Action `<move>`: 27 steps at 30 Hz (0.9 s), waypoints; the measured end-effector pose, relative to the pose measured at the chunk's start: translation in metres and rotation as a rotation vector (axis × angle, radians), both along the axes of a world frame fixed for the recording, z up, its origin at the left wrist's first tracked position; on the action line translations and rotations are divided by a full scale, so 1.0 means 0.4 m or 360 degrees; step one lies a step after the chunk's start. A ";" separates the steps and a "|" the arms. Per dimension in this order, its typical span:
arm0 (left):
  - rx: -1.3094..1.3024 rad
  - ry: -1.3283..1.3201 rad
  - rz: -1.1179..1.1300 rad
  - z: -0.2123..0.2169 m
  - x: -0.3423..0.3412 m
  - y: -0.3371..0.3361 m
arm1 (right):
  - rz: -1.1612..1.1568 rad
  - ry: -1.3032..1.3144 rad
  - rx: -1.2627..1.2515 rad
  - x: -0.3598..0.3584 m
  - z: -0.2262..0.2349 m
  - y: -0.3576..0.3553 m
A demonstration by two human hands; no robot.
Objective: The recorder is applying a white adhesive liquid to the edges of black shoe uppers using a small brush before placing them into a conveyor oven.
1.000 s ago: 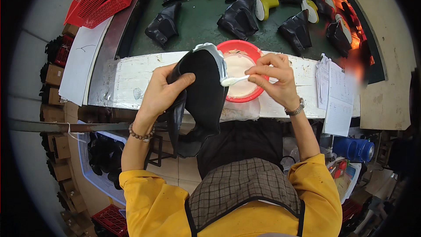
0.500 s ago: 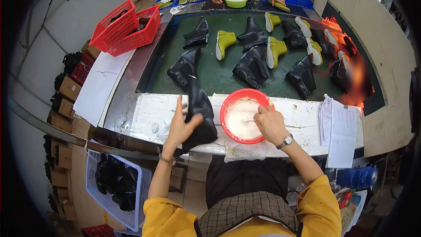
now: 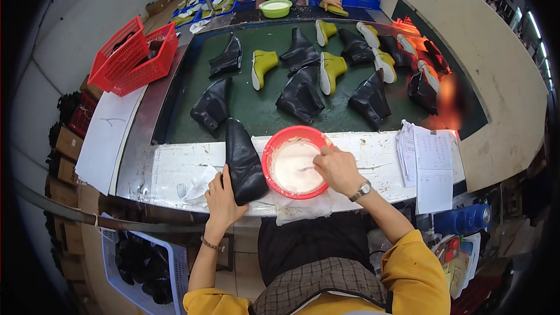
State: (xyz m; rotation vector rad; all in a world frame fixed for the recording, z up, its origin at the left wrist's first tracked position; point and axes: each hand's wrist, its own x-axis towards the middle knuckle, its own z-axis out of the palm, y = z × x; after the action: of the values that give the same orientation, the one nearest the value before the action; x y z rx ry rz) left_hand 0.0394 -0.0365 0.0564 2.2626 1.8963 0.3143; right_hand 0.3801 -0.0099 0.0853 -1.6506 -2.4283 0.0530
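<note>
A black boot (image 3: pixel 245 166) is at the white bench's near edge, its narrower end pointing away from me. My left hand (image 3: pixel 224 203) grips its near left side, fingers along the edge and thumb at the lower end. To its right, a red bowl (image 3: pixel 269 169) holds creamy white liquid (image 3: pixel 296 166). My right hand (image 3: pixel 338 170) is closed over the bowl's right side, around a slim tool like a brush; its tip dips into the liquid and the rest hides in my fist. A crumpled white cloth (image 3: pixel 203 183) lies left of the boot.
Black and lime-green boots lie on the green conveyor belt (image 3: pixel 245 102), which runs toward an orange-glowing opening (image 3: pixel 449 105) at right. Stacked red baskets (image 3: pixel 140 61) stand left. Papers (image 3: pixel 433 169) lie right, above a blue bottle (image 3: pixel 464 220). Opposite, a co-worker has a green bowl (image 3: pixel 275 8).
The boot has turned, and my left hand has gone from spread fingers beside it to a grip at its near end. My right hand stays over the bowl. The whole view has shifted.
</note>
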 end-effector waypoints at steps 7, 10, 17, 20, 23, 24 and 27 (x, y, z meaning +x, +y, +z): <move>0.0090 -0.0392 0.0044 0.044 -0.030 -0.001 | -0.0206 0.0951 0.0250 0.072 0.033 0.015; 0.0252 -0.0843 0.0091 0.055 -0.066 0.002 | -0.0277 0.1125 0.0329 0.107 -0.012 0.022; 0.0730 -0.0546 0.0481 0.129 -0.177 0.011 | -0.0374 0.1431 0.0271 0.164 -0.188 0.011; 0.0778 -0.0332 0.0606 0.034 -0.313 0.029 | -0.0240 0.1131 0.0548 0.161 -0.216 0.011; 0.0699 -0.0066 0.0968 -0.161 -0.422 0.006 | -0.0214 0.1045 0.0600 0.136 -0.204 0.019; 0.0916 -0.0260 0.0939 -0.180 -0.413 0.008 | -0.0221 0.0937 0.0668 0.134 -0.210 0.023; 0.0985 -0.0436 0.0934 -0.158 -0.346 0.022 | -0.0303 0.0931 0.0729 0.154 -0.256 0.025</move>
State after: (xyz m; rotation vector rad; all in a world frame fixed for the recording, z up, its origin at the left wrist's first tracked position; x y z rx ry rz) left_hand -0.0990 -0.0278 -0.0070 1.7265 2.4971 1.3737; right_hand 0.4418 0.0003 -0.0171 -1.3978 -1.6905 -0.0424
